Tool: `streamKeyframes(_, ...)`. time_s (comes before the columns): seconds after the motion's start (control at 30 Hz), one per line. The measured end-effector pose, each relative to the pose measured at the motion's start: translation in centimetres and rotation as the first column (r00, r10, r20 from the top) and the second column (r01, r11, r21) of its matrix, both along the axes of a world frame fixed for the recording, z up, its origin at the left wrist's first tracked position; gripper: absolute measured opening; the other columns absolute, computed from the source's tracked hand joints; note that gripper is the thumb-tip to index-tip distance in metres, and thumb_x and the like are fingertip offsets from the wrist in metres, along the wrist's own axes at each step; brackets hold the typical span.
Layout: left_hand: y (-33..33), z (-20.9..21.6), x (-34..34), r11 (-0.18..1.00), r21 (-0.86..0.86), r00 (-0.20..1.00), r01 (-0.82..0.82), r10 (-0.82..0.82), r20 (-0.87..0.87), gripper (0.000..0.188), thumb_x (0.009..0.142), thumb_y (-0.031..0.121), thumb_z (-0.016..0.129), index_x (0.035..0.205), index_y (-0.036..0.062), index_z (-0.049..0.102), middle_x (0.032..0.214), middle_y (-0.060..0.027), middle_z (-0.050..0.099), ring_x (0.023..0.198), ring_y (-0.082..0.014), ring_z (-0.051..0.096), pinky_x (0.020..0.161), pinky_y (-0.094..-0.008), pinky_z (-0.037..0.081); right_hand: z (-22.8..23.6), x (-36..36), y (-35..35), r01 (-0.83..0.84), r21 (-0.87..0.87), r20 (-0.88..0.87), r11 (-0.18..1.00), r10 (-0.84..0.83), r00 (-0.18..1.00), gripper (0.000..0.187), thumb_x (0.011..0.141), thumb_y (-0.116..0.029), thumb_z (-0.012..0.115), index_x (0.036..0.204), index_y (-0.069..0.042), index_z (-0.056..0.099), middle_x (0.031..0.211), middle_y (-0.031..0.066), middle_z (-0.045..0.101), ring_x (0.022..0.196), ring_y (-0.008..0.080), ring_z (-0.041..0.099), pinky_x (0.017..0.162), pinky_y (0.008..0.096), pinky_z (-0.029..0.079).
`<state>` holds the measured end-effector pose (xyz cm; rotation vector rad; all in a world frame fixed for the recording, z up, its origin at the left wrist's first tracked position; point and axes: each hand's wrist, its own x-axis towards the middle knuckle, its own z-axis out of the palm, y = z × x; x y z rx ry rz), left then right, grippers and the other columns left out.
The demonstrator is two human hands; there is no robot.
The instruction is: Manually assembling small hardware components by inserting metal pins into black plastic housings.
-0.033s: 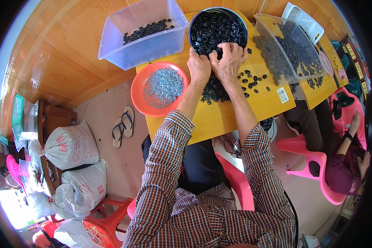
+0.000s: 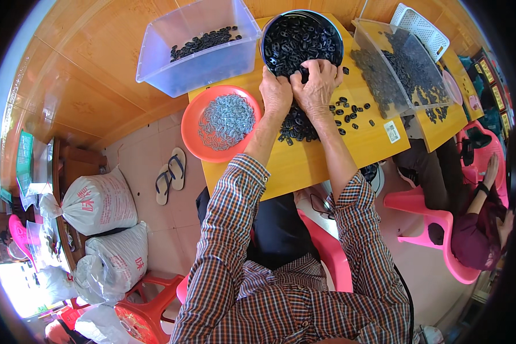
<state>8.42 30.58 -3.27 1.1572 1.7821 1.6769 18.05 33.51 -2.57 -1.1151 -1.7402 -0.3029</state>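
A round dark container (image 2: 262,49) with a shiny rim stands tilted on the far side of the yellow table, filled with small black oval plastic pieces (image 2: 301,41) that have holes in them. At its near edge my left hand (image 2: 276,92) is closed on the rim, most of its fingers hidden. Beside it, my right hand (image 2: 317,85) curls its fingers over the same rim, the tips against the black pieces. Below and between my wrists lies a heap of the same pieces (image 2: 297,125). An orange-red bowl (image 2: 190,129) of small grey metal-looking parts (image 2: 229,119) sits left of my left forearm.
A clear plastic bin (image 2: 212,71) with black pieces stands at far left. Another clear bin (image 2: 384,86) and a white basket (image 2: 421,31) are at right. Loose pieces (image 2: 350,112) dot the yellow table (image 2: 281,178). Another person (image 2: 479,235) sits at right; flip-flops (image 2: 178,169) lie on the floor.
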Motion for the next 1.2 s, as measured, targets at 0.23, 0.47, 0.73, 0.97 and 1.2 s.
streamKeyframes(0.23, 0.0, -0.1, -0.1, 1.000, -0.008, 1.000, 0.011, -0.011, -0.005, 0.035, 0.080, 0.006, 0.048, 0.113, -0.0056, 0.048, 0.092, -0.0309, 0.064, 0.090, -0.0465, 0.063, 0.082, -0.0496, 0.048, -0.1, 0.7, -0.7, -0.132, 0.018, -0.036, 0.991, 0.132, 0.991, 0.022, 0.068, -0.019, 0.067, 0.086, -0.009, 0.059, 0.092, 0.0092, 0.054, 0.099, 0.0304, 0.050, 0.101, 0.0536, 0.029)
streamKeyframes(0.47, -0.1, -0.2, 0.1, 1.000, 0.002, 1.000, 0.016, -0.016, 0.010, 0.038, 0.081, 0.006, 0.048, 0.117, -0.0069, 0.048, 0.093, -0.0316, 0.063, 0.091, -0.0464, 0.063, 0.083, -0.0490, 0.048, 0.6, 0.1, 0.4, -0.073, 0.081, -0.064, 0.994, 0.078, 0.995, 0.033, 0.076, -0.027, 0.068, 0.102, -0.008, 0.062, 0.111, 0.0124, 0.054, 0.110, 0.0323, 0.049, 0.102, 0.0564, 0.030)
streamKeyframes(0.73, 0.3, -0.3, 0.3, 0.996, -0.067, 0.997, -0.057, 0.054, -0.055, 0.037, 0.084, 0.006, 0.047, 0.120, 0.0005, 0.056, 0.099, -0.0249, 0.066, 0.094, -0.0391, 0.065, 0.084, -0.0443, 0.050, 0.6, -0.9, 2.2, 0.144, -0.001, 0.140, 0.990, -0.142, 0.980, 0.048, 0.084, -0.048, 0.060, 0.120, -0.016, 0.061, 0.104, 0.0137, 0.064, 0.096, 0.0331, 0.056, 0.089, 0.0491, 0.033)
streamKeyframes(0.97, 0.1, 0.0, 0.0, 1.000, -0.005, 1.000, -0.015, 0.015, -0.020, 0.035, 0.082, 0.006, 0.046, 0.114, -0.0063, 0.050, 0.094, -0.0328, 0.063, 0.094, -0.0476, 0.061, 0.085, -0.0502, 0.047, 1.0, -0.5, 1.6, 0.083, -0.048, 0.165, 0.995, -0.074, 0.984, 0.024, 0.079, -0.037, 0.063, 0.089, -0.015, 0.067, 0.079, 0.0079, 0.063, 0.079, 0.0279, 0.058, 0.083, 0.0452, 0.034)
streamKeyframes(1.2, 0.5, -0.3, 0.0, 1.000, 0.018, 0.999, -0.003, 0.002, 0.040, 0.030, 0.081, 0.004, 0.046, 0.109, -0.0030, 0.052, 0.094, -0.0291, 0.064, 0.094, -0.0456, 0.062, 0.085, -0.0482, 0.047, 1.0, 0.0, 0.8, -0.010, 0.011, 0.100, 1.000, 0.009, 0.995, 0.014, 0.072, -0.027, 0.064, 0.075, -0.014, 0.064, 0.072, 0.0075, 0.059, 0.073, 0.0268, 0.055, 0.080, 0.0444, 0.034)
